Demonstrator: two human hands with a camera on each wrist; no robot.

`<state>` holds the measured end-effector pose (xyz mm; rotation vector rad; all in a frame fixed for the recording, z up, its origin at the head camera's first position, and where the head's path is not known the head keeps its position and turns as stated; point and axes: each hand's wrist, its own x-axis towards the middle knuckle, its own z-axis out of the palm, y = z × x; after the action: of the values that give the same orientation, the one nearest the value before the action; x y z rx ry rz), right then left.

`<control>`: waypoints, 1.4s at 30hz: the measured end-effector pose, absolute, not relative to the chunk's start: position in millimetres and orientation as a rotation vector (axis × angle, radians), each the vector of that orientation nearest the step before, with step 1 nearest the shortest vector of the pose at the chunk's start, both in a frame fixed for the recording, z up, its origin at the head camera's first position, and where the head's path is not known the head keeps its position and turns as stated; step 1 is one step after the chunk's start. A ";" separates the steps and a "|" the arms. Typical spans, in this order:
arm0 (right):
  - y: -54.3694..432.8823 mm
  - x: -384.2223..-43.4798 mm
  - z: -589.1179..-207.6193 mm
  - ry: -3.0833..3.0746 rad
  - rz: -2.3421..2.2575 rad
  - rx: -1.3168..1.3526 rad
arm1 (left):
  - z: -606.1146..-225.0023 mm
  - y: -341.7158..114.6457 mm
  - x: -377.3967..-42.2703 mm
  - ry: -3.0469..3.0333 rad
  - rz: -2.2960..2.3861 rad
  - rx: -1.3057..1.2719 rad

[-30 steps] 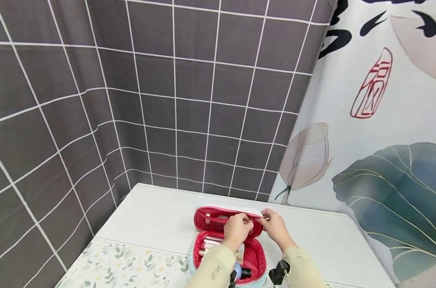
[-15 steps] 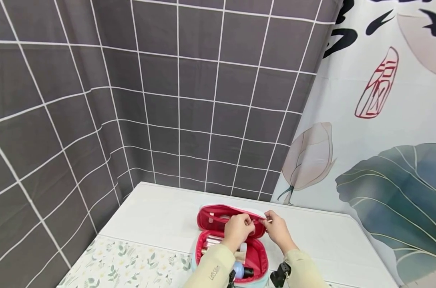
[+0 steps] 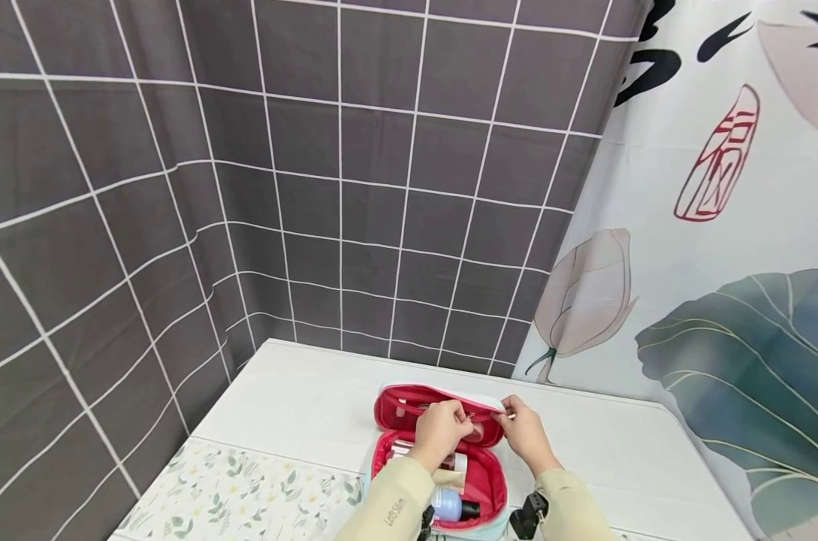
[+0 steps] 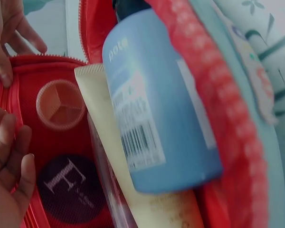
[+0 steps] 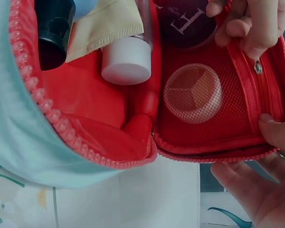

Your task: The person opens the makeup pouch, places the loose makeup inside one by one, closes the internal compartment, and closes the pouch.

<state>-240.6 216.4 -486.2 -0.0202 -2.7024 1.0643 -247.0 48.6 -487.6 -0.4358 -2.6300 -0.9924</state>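
Note:
An open cosmetic bag (image 3: 493, 481), light blue outside and red inside, stands on the table with its lid (image 5: 237, 128) raised. My left hand (image 3: 441, 428) pinches at the zipper of the lid's mesh pocket; the metal zipper slider (image 5: 258, 67) shows just beside its fingertips, the pull itself mostly hidden. My right hand (image 3: 525, 430) grips the lid's right corner, thumb inside and fingers behind. Through the mesh show a round three-part compact (image 5: 193, 92) and a dark round case (image 4: 71, 190) with a letter F.
The bag's base holds a blue bottle (image 4: 156, 104) with a black cap (image 5: 52, 33), a cream tube (image 4: 109, 123) and a white-capped bottle (image 5: 127, 61). A floral cloth (image 3: 260, 488) covers the table's front left. A dark grid curtain (image 3: 375, 188) hangs behind the white table (image 3: 300, 391).
My left hand has slid left along the lid's pocket, away from the right hand, uncovering more of the pocket's right end. The right hand keeps its grip on the corner. The view has shifted slightly.

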 end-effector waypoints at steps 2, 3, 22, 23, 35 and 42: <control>216.9 -240.9 -485.6 -2.707 1.045 -0.021 | -487.4 45.4 -247.8 -2.631 -0.986 -0.440; 217.3 -240.8 -485.3 -2.709 1.037 -0.020 | -487.3 43.6 -248.1 -2.633 -0.978 -0.441; 222.8 -240.9 -482.9 -2.724 0.991 -0.050 | -490.5 0.1 -253.8 -2.623 -0.962 -0.430; 223.0 -241.1 -483.0 -2.725 0.989 -0.053 | -490.6 -2.8 -254.3 -2.623 -0.973 -0.429; 220.7 -241.6 -481.0 -2.751 0.955 -0.025 | -502.6 -55.8 -258.5 -2.554 -1.052 -0.268; 219.8 -241.8 -482.0 -2.751 0.918 0.021 | -505.9 -71.4 -260.2 -2.530 -0.979 -0.170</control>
<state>-241.8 219.8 -482.0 0.0208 -2.7507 0.9184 -260.2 -71.4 -505.9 -0.1695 -2.5299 -0.9790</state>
